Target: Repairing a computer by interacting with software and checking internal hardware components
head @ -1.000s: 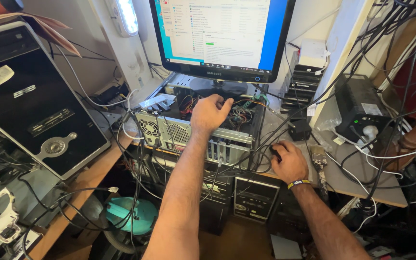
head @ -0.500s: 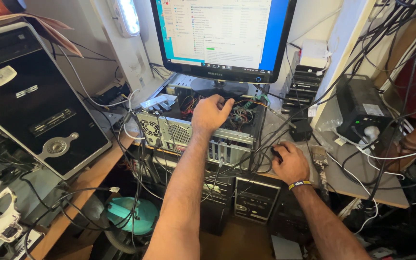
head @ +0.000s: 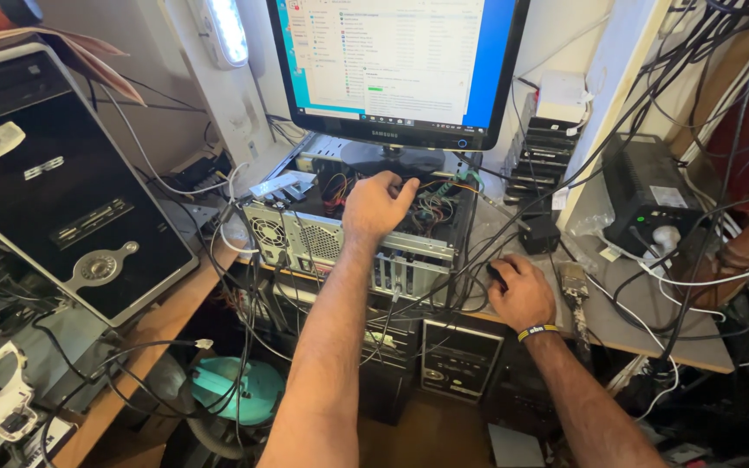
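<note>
Open computer case, left hand curled inside, right hand cupped over mouse

Not much moved that we can see: our left hand has crept a touch further right inside the open grey metal computer case, fingers now reaching in among the coloured wires under the black flat monitor.

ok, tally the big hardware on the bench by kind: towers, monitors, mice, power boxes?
Open computer case, left hand inside: 1
Black tower: 1
Monitor: 1
Mouse, under right hand: 1
Black power box: 1
Total: 5
</note>
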